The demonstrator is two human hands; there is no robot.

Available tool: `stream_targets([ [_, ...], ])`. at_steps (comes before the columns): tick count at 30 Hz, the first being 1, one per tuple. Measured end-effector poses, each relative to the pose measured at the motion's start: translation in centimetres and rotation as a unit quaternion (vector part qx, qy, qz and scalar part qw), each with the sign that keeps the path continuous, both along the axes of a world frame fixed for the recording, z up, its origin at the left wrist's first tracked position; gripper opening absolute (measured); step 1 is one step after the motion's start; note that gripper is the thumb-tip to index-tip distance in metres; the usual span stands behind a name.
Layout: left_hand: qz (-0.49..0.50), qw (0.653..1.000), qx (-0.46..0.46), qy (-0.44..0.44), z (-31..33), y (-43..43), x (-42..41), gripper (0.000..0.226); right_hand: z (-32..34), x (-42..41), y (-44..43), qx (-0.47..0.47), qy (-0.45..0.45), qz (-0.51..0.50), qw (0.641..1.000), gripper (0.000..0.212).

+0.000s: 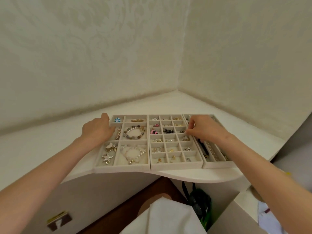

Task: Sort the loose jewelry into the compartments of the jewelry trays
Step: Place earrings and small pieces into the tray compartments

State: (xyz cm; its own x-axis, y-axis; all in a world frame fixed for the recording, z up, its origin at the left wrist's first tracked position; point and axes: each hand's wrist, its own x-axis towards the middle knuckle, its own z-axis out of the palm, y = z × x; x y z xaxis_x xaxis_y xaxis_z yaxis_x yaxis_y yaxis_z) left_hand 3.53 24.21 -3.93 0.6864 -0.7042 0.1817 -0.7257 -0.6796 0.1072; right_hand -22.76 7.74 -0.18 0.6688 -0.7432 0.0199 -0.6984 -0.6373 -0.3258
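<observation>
Three grey velvet jewelry trays lie side by side on a white corner desk. The left tray (121, 169) holds a bead bracelet (134, 132), a pearl bracelet (135, 153), a starfish brooch (107, 157) and a blue flower piece (117, 120). The middle tray (175, 166) has many small compartments with earrings and rings. The right tray (217, 164) has long slots. My left hand (98, 130) rests on the left tray's far left part, fingers curled over its edge. My right hand (201, 128) pinches something small above the seam between the middle and right trays; what it pinches is too small to make out.
The white desk (194, 174) sits in a wall corner, and its curved front edge runs just under the trays. Below it are a brown floor, a white cloth (162, 215), a dark green object (200, 201) and a cabinet handle (59, 220).
</observation>
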Motion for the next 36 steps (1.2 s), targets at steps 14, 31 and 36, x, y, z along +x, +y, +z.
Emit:
stream_targets([
  [14,-0.122,0.988,-0.088,0.03,1.9,-5.2,-2.6,0.018,1.4,4.9,-2.0,-0.027,-0.049,0.082,0.995,0.007],
  [31,-0.182,0.98,0.033,0.069,2.7,-12.3,-3.8,0.019,-0.7,11.9,-3.6,-0.083,-0.003,0.109,0.991,0.015],
  [36,-0.154,0.986,0.034,0.048,2.6,-12.4,-4.2,0.022,-0.8,12.0,-3.6,-0.071,-0.002,0.101,0.992,0.013],
])
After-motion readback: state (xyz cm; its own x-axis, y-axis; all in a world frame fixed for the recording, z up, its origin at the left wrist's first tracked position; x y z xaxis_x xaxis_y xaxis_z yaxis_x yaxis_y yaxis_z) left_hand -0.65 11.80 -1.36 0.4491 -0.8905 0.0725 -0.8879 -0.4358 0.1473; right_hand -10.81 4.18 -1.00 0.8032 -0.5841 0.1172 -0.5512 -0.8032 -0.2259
